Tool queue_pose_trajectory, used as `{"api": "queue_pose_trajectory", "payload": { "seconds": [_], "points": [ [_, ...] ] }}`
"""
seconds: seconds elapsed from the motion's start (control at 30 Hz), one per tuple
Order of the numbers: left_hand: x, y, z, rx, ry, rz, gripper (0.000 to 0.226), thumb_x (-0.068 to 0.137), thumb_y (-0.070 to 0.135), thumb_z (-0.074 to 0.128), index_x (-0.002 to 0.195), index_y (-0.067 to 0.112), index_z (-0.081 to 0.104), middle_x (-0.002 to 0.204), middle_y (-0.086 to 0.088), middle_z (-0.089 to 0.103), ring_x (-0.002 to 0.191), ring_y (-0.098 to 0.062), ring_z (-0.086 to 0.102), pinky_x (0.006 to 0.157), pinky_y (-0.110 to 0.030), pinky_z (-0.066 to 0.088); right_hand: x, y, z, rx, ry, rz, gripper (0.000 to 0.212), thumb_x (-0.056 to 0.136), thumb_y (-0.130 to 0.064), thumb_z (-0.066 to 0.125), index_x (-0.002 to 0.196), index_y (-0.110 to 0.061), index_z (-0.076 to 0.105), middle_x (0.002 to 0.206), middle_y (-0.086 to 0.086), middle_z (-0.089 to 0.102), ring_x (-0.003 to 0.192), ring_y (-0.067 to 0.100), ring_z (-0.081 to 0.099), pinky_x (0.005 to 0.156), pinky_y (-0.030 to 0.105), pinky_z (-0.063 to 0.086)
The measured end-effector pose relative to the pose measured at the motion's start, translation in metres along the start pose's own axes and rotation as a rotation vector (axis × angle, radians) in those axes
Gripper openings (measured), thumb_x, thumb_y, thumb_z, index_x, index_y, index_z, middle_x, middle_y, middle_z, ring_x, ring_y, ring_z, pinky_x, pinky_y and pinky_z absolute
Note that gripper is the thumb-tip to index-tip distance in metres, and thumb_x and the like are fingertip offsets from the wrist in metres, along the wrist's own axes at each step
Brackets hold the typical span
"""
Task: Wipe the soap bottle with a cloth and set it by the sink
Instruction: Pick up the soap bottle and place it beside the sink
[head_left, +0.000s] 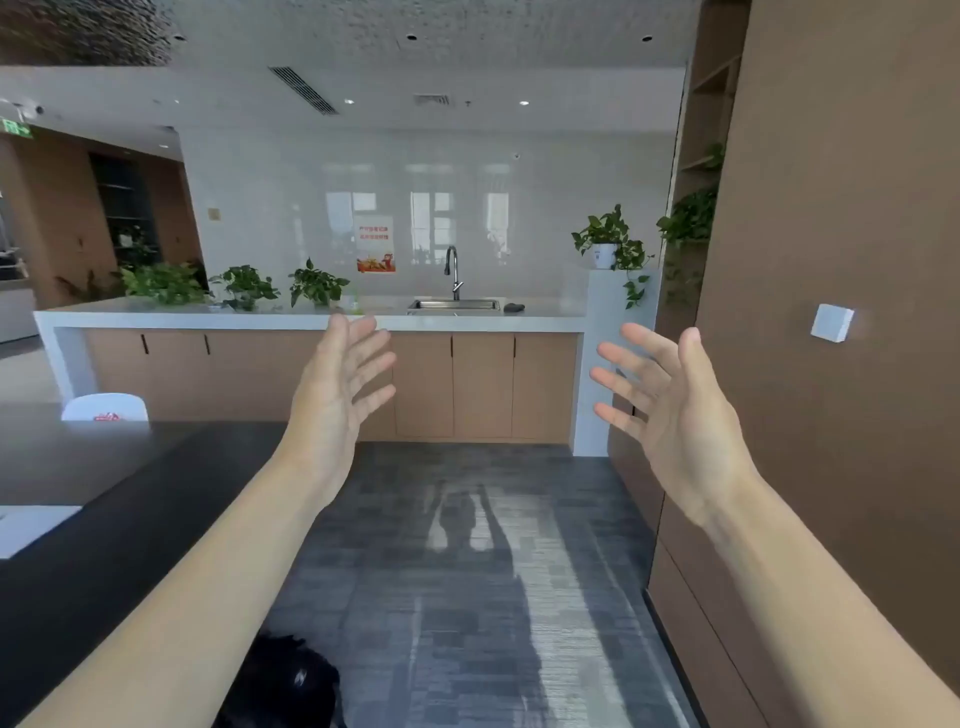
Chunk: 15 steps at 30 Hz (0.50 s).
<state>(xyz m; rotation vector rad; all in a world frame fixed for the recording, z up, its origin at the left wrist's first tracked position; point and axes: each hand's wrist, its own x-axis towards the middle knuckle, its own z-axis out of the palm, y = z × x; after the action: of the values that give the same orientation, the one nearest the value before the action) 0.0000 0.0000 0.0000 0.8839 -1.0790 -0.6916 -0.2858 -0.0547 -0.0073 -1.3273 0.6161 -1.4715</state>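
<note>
Left hand (332, 395), right hand (670, 410) spread, empty, well short of counter (550, 313). Likely cloth (514, 307) just right of sink (452, 310) — right hand's side. Bottle too small to pick out.

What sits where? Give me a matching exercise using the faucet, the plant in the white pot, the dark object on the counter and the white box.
Things
1. faucet
2. plant in the white pot
3. dark object
4. white box

Places
A. on the brown wall
B. on the counter, right of the sink
C. on top of the white pillar
D. rising behind the sink

Pairs: 1-D, 2-C, 3-B, 4-A
</note>
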Motion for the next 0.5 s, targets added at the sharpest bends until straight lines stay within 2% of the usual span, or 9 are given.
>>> {"api": "queue_pose_trajectory", "payload": {
  "seconds": [0.2, 0.33, 0.5],
  "points": [
    [0.053, -0.055, 0.004, 0.031, 0.004, -0.057, 0.059, 0.101, 0.056, 0.030, 0.141, 0.019, 0.054, 0.141, -0.001, 0.061, 0.128, -0.015, 0.059, 0.109, -0.044, 0.046, 0.058, 0.049, -0.005, -0.013, -0.010, 0.057, 0.055, 0.102, -0.057, 0.031, 0.134, -0.026, 0.062, 0.130, -0.004, 0.072, 0.119, 0.015, 0.068, 0.103, 0.047, 0.052],
    [0.115, -0.092, 0.002, 0.002, -0.008, -0.045, 0.072, 0.089, 0.063, 0.037, 0.139, 0.016, 0.056, 0.139, -0.001, 0.063, 0.128, -0.015, 0.060, 0.107, -0.042, 0.047, 0.120, 0.086, 0.001, -0.022, -0.011, 0.071, 0.055, 0.102, -0.055, 0.031, 0.135, -0.024, 0.062, 0.131, -0.004, 0.071, 0.119, 0.015, 0.069, 0.103, 0.048, 0.051],
    [0.202, -0.133, -0.004, -0.025, -0.004, -0.024, 0.079, 0.082, 0.064, 0.041, 0.141, 0.013, 0.054, 0.141, -0.003, 0.062, 0.129, -0.016, 0.059, 0.108, -0.044, 0.047, 0.205, 0.121, 0.019, -0.023, -0.041, 0.025, 0.062, 0.090, -0.062, 0.038, 0.133, -0.025, 0.063, 0.130, -0.005, 0.072, 0.121, 0.016, 0.068, 0.103, 0.047, 0.051]
  ]
}}
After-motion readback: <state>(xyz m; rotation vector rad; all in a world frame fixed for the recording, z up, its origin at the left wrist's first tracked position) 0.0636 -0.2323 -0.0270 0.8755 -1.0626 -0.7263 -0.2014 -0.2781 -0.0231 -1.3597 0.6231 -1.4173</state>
